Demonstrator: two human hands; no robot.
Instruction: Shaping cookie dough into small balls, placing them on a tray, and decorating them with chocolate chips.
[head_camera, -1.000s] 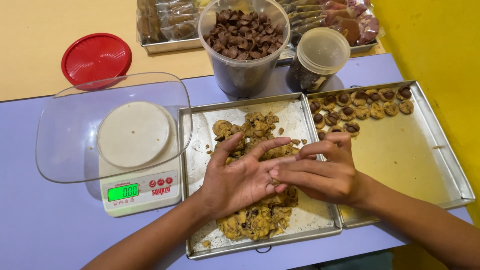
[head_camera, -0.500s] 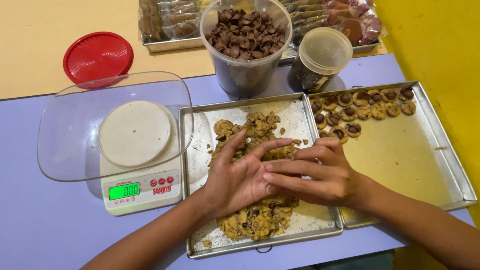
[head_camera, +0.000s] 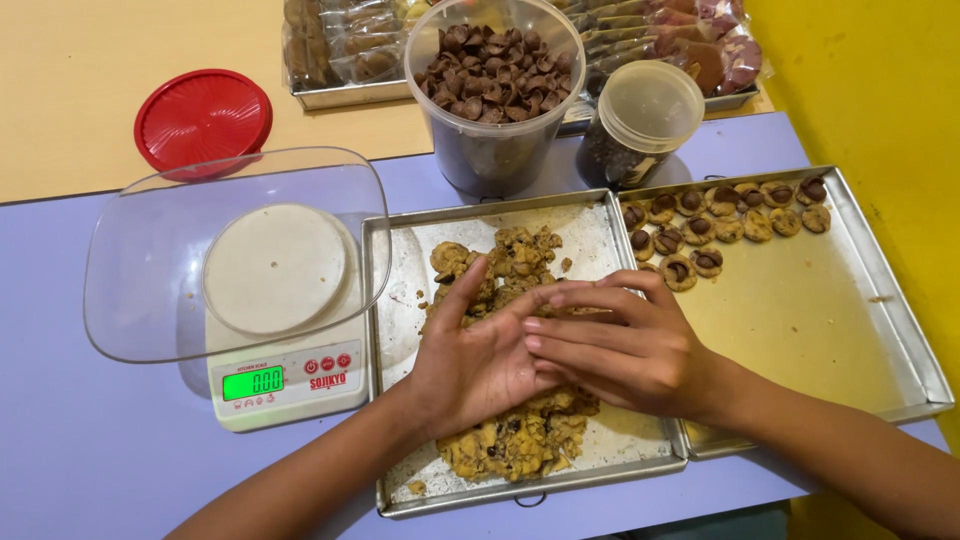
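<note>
Red lid (head_camera: 203, 118), lilac table (head_camera: 90, 450), yellow wall (head_camera: 880, 90), tan brown-speckled dough (head_camera: 515, 440)

Both bare forearms enter from the bottom of the frame, the left from lower left and the right from lower right, meeting near the centre. The left hand (head_camera: 475, 365) lies palm up with fingers spread. The right hand (head_camera: 625, 345) rests palm down across its fingers, fingers straight and pointing left.

Both hands, left hand (head_camera: 480, 365) under right hand (head_camera: 625, 350), palms together over crumbly cookie dough (head_camera: 515, 440) in a metal tray (head_camera: 400, 300).
</note>
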